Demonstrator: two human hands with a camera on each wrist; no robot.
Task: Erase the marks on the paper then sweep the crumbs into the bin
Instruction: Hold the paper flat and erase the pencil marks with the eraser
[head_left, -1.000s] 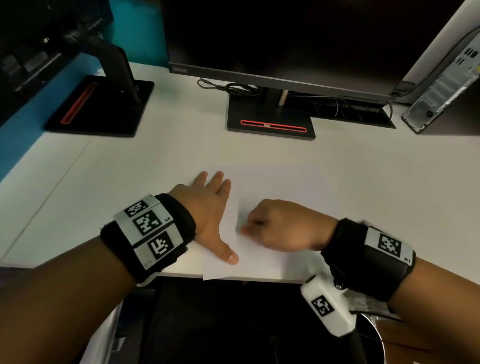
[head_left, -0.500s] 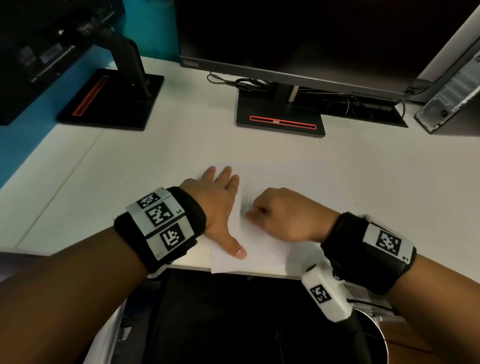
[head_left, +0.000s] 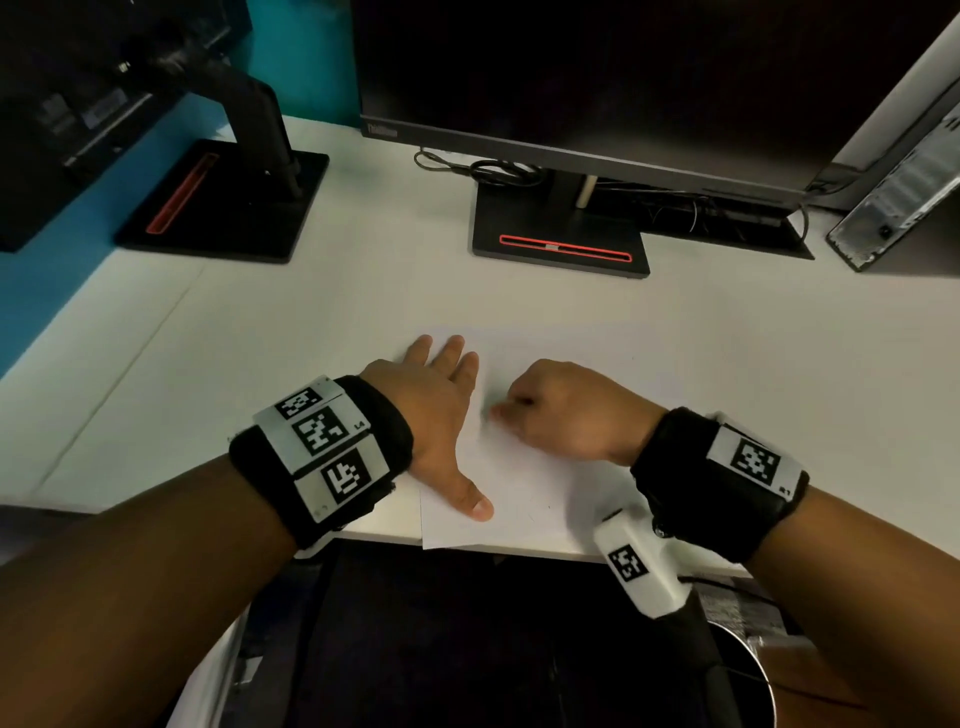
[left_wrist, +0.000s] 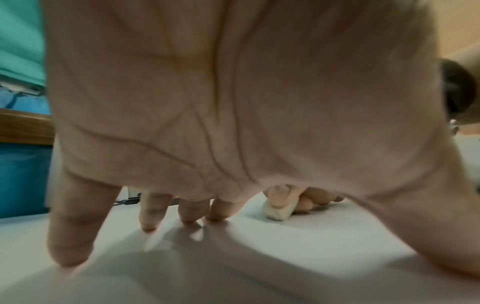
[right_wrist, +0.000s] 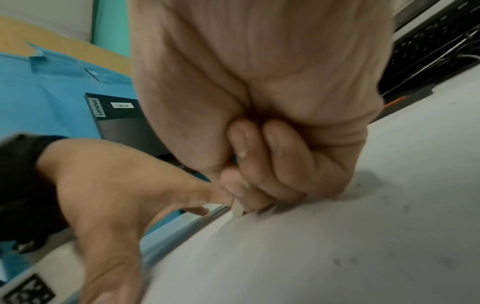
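Observation:
A white sheet of paper (head_left: 540, 488) lies at the desk's near edge and overhangs it slightly. My left hand (head_left: 441, 405) lies flat on the paper's left side, fingers spread and thumb stretched toward me. My right hand (head_left: 566, 410) is curled into a fist and pinches a small white eraser (left_wrist: 278, 211), whose tip (right_wrist: 237, 210) touches the paper just right of my left hand. Tiny dark crumbs (right_wrist: 337, 261) are scattered over the sheet near my right hand.
A monitor on a black stand (head_left: 561, 239) sits behind the paper, with cables beside it. A second monitor base (head_left: 223, 202) stands at the far left. A computer case (head_left: 904, 197) leans at the far right. A round bin rim (head_left: 763, 675) shows below the desk edge.
My right hand with the eraser has kept rubbing in small strokes beside my left hand. The left hand stays pressed on the paper. The head view has shifted slightly.

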